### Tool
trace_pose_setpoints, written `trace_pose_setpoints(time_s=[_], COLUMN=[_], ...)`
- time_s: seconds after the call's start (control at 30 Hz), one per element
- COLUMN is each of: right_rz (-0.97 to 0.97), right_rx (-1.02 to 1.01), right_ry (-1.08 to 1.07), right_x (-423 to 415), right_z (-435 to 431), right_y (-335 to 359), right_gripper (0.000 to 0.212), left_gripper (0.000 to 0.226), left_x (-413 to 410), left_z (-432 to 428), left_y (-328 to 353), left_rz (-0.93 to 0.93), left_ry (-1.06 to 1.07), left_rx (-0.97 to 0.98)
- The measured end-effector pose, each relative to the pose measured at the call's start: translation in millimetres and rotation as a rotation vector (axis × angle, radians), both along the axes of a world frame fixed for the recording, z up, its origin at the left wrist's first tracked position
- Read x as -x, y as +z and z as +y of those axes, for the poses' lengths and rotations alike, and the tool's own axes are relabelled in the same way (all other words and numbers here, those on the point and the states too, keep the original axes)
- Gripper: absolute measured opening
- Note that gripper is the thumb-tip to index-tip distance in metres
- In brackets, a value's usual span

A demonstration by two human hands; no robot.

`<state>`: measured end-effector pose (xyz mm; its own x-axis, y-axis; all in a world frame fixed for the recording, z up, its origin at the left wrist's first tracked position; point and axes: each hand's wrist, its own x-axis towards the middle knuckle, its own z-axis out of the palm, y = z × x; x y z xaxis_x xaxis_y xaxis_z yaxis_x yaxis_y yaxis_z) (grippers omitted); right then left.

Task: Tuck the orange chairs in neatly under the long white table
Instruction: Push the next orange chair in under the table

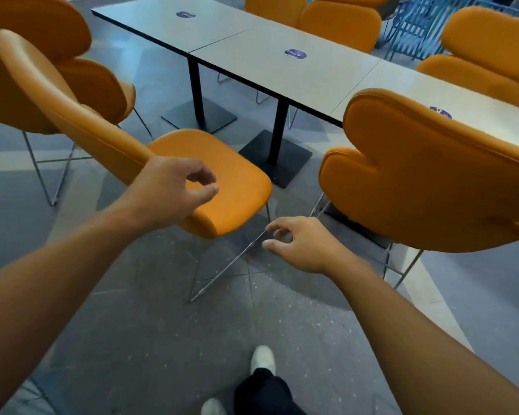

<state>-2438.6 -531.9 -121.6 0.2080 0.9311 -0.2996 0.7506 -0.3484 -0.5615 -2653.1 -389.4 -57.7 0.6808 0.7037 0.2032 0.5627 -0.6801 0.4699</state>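
The long white table (282, 70) runs from upper left to right on black pedestal legs. An orange chair (222, 169) stands turned sideways in front of it, pulled out, its seat pointing right. My left hand (168, 190) hovers over the near edge of that seat, fingers loosely curled, holding nothing. My right hand (297, 241) hangs lower, just off the seat's front corner above the chair's wire leg, fingers loosely curled and empty. A second orange chair (432, 181) stands at the right with its back toward me, close to the table.
Another orange chair (72, 85) stands at the far left, away from the table. More orange chairs (339, 22) line the table's far side. Black pedestal bases (276, 157) sit on the grey floor. My white shoes (262, 359) are below.
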Motion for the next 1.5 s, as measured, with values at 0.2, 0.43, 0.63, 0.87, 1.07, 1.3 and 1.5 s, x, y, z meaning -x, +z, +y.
trace_pose_setpoints(time_s=[0.2,0.43,0.63,0.87,1.07,1.3,1.5], right_rz=[0.026,0.139,0.209,0.262,0.294,0.193,-0.074], right_rx=[-0.104,-0.169,-0.128,-0.079,-0.067,-0.143,-0.172], right_ry=[0.007,0.05,0.098,0.111,0.004,-0.139,-0.372], right_x=[17.0,33.1,55.2,83.1,118.9,174.5,216.2], right_z=[58.3,146.0,201.6,240.2,254.7,257.5,263.5], right_y=[10.8,16.1,18.2,21.0,28.0,41.9,42.7], right_gripper=[0.051,0.068,0.075,0.08,0.085,0.073,0.067], left_gripper=[0.031,0.035,0.038,0.05,0.064,0.067,0.06], left_x=[24.6,43.3,62.3,92.9,122.8,146.2,147.9], left_z=[54.3,144.0,190.2,244.4,293.3,329.9,331.9], left_y=[27.9,26.2,13.3,7.5,1.8,-10.2,-16.0], left_rz=[-0.039,0.086,0.141,0.112,0.15,0.231,0.166], left_ry=[0.092,0.195,0.275,0.194,-0.004,-0.226,-0.236], left_rx=[-0.115,-0.072,0.022,-0.026,-0.097,-0.221,-0.338])
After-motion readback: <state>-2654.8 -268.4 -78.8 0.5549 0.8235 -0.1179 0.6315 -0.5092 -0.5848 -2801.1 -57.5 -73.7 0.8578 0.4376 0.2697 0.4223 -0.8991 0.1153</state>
